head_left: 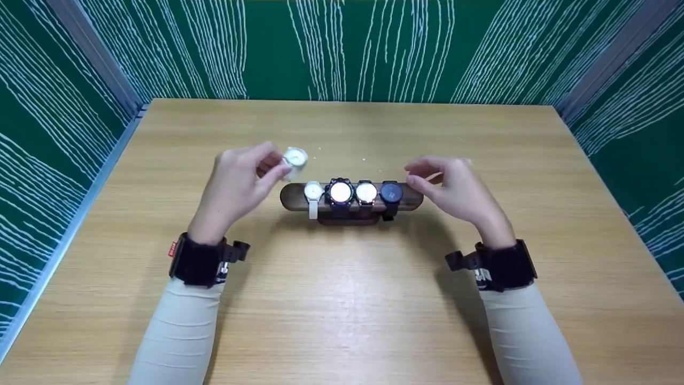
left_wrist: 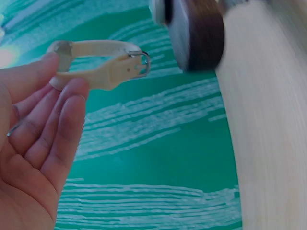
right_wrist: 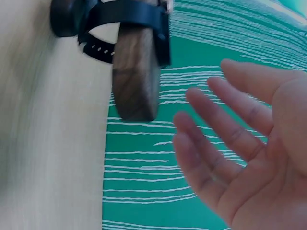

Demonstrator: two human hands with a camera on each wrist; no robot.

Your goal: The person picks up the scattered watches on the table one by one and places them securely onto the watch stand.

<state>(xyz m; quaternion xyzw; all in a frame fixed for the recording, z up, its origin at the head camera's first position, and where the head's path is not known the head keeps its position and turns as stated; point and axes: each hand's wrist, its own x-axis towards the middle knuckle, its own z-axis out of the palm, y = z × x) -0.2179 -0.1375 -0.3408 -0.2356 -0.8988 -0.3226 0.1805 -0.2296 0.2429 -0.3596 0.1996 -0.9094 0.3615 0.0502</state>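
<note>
- Left hand (head_left: 240,179) raised just behind the left end of the watch stand (head_left: 291,197), pinching a white watch (head_left: 294,158) between thumb and fingertips.
- White watch held clear of the counter (head_left: 342,299), its round face turned up toward the head camera, above and slightly left of the stand's end.
- Left wrist view: the pale strap (left_wrist: 100,64) of the held watch loops out past the fingertips (left_wrist: 72,96), metal buckle (left_wrist: 140,62) at its far end; the stand's dark wooden end (left_wrist: 199,33) sits close beyond it, blurred.
- Right hand (head_left: 454,187) hovers just right of the stand's right end, fingers loosely spread and slightly bent, holding nothing. Right wrist view confirms the open palm (right_wrist: 268,158), fingers apart, near but not touching the wooden end (right_wrist: 136,72).
- Stand is a dark wooden bar lying across the middle of the counter, with four watches strapped side by side: white-strap watch (head_left: 313,193), black chunky watch (head_left: 340,192), brown-rimmed watch (head_left: 366,192), dark blue watch (head_left: 391,193).
- Both wrists wear black bands; sleeves pale.
- Green walls with white streaks surround the counter.
</note>
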